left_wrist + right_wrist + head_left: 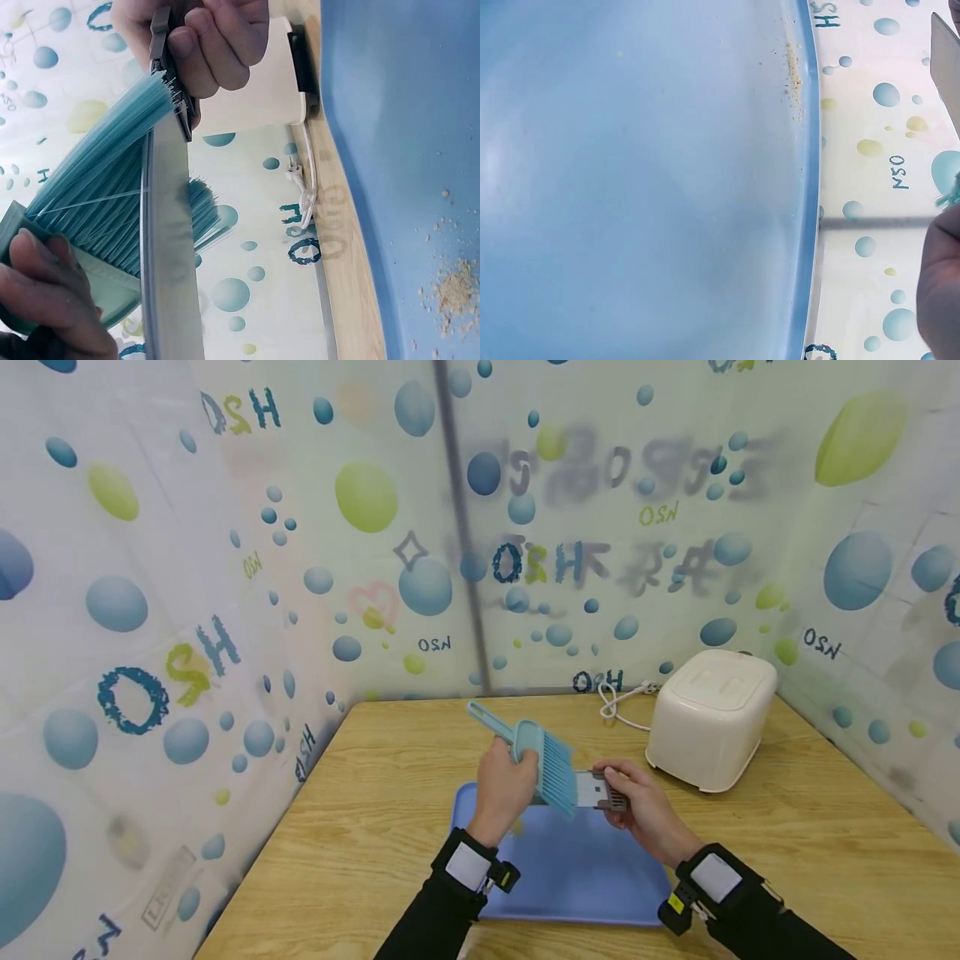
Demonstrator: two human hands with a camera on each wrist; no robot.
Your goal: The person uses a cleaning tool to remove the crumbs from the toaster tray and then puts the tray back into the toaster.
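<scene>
L hand (506,789) has its fingers curled round the blue-green brush (531,742), at the top of the bristles, w/ the handle poking up past the fingers, away from the person. R hand (641,806) pinches the gray-brown end of a flat metal crumb tray (589,789) btwn thumb & fingers. The crumb tray sticks out to the left of the R fingers, up in the air, & the bristles seem to touch it.

Under both hands is a big blue tray (585,877) on the table (360,827). Crumbs (454,292) sit in a small pile on it, below the L fingers. Past the R fingers, a bit to the right, is the white toaster (708,718), w/ its white cord (611,703) curled beside it, farther out from the R fingers.

The crumb tray is prob. light & stiff, maybe a bit slippery, & thin so it could bend. Best spot to hold it is the thick end, b/c the thin edges may be sharp. The brush is prob. light too: soft bristles, hard handle, so grip the hard part.
</scene>
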